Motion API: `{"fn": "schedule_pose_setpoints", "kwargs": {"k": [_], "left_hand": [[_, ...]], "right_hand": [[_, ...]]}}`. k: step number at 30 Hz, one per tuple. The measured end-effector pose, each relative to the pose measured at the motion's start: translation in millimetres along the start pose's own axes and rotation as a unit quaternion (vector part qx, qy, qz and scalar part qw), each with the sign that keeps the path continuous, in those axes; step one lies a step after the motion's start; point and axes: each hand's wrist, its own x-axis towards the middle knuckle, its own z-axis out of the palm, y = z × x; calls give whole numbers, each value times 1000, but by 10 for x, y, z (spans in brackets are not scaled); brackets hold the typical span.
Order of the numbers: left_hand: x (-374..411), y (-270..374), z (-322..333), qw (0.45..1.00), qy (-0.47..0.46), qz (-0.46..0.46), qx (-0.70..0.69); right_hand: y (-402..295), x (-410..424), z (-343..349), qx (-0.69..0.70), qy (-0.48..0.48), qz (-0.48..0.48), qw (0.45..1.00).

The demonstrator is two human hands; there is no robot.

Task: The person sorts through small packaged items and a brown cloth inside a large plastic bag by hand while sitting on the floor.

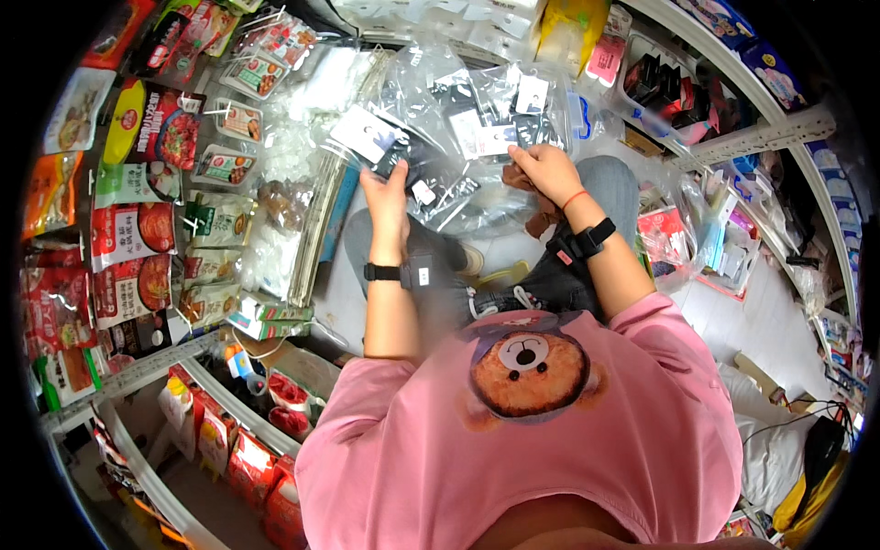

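My left hand point(386, 199) grips a clear plastic packet point(371, 137) with a white printed card and dark contents, thumb on top. Pinched at its lower edge by my right hand point(550, 175) is another clear packet point(498, 139) with a white card and dark contents. Brown, soft-looking material point(543, 218) hangs below my right hand; whether I hold it is unclear. A large clear plastic bag point(419, 75) lies behind the packets, over more dark packaged items. Both hands are above the floor, in front of my bent knees.
Hanging food pouches point(134, 234) and small packs line a rack on the left. A stack of clear plastic packaging point(289, 148) stands beside it. At right are a clear bin point(660, 82) of dark packets, a bagged red package point(663, 234) and white shelf rails point(763, 137). Red boxes point(251, 467) fill a low shelf.
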Motion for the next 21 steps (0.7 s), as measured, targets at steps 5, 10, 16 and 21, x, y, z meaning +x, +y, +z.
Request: {"fn": "schedule_pose_setpoints", "kwargs": {"k": [5,10,16,21], "left_hand": [[22,-181,-42,995,10,-23,94],[50,-141,-79,994,-11,-91,65],[77,-65,-88,977,-97,-175,76],[156,-252,-239,971,-70,-216,80]], "right_hand": [[398,279,140,-6,38,26,999],[298,466,193,-34,9,-20,999],[236,866,334,-118,-9,-7,993],[416,1194,388,-181,-21,18,983]]}}
